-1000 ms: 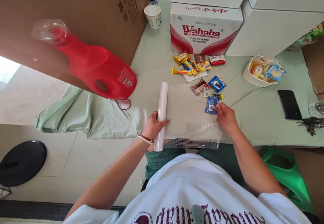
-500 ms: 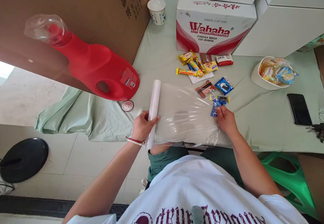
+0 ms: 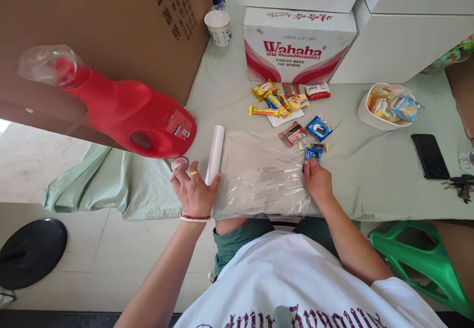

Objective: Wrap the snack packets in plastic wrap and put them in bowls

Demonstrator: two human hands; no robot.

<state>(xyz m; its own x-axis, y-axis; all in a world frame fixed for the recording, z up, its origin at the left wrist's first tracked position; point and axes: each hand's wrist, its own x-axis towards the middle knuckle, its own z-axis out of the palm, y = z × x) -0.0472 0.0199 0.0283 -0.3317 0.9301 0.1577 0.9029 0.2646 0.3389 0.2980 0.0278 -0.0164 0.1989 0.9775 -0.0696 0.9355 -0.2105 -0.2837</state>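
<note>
A white roll of clear plastic film (image 3: 215, 155) lies on the cloth, and its unrolled sheet (image 3: 259, 180) stretches rightward over the table edge. My left hand (image 3: 195, 189) is open beside the roll, thumb along its lower end, fingers spread toward a small pink round object (image 3: 179, 163) that they partly cover. In a closed pinch, my right hand (image 3: 319, 182) grips the right side of the film. Just beyond that hand are a blue-wrapped snack (image 3: 313, 155), a yellow-and-dark packet (image 3: 323, 146), a red-brown packet (image 3: 293, 134) and a blue square packet (image 3: 319, 128).
A red jug (image 3: 144, 115) stands at left before a brown carton (image 3: 111, 21). At the back are a Wahaba-style white-and-red water box (image 3: 296, 46), a paper cup (image 3: 219, 29) and several yellow snacks (image 3: 272, 101). Rightward are a snack tub (image 3: 381, 113), phone (image 3: 430, 156) and keys (image 3: 462, 187).
My left hand has let go of the roll and opened, its fingers moving left toward the pink object. The film lies flatter now. My right hand keeps its pinch.
</note>
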